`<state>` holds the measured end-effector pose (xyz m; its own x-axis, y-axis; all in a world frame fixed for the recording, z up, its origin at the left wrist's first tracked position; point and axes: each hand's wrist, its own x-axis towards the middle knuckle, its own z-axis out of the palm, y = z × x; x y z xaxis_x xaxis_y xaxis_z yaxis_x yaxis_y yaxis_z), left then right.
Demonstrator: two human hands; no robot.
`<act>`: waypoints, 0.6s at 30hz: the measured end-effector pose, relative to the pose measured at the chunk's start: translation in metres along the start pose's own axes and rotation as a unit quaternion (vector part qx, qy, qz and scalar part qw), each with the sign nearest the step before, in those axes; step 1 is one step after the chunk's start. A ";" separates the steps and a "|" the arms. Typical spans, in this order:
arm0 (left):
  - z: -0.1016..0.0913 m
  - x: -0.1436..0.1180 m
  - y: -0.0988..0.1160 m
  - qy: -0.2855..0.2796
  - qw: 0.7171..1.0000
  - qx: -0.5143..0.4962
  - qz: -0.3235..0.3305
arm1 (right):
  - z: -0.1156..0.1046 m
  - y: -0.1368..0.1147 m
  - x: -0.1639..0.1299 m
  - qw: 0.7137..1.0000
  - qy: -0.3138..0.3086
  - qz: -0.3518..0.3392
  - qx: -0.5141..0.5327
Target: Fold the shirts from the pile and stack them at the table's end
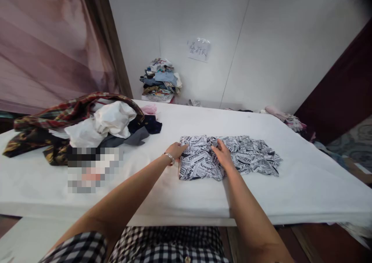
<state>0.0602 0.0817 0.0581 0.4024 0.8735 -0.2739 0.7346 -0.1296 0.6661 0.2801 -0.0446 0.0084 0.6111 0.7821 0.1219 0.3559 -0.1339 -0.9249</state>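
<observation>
Garment (200,165), newsprint pattern, partly folded: lies mid-bench (157,201). Left hand (176,150), at garment's nine o'clock: grips the edge. Right hand (223,154), mid-garment: touches fabric; grip cannot be told. Clothes heap (101,125): between nine and ten o'clock from garment. Clothing stack (161,79): eleven o'clock.

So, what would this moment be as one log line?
left hand: touching left edge of newspaper-print garment; right hand: touching its middle; garment: on white table; clothes heap: table's left side
</observation>
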 end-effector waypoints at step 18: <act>-0.040 0.008 -0.055 0.123 0.992 -0.019 -0.007 | 0.014 -0.027 -0.029 0.996 0.027 -0.083 0.016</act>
<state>0.0009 0.1150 0.0469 0.2437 0.9638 -0.1081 0.7156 -0.1034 0.6908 0.2427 -0.0553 0.0242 0.5825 0.7582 0.2928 0.4338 0.0146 -0.9009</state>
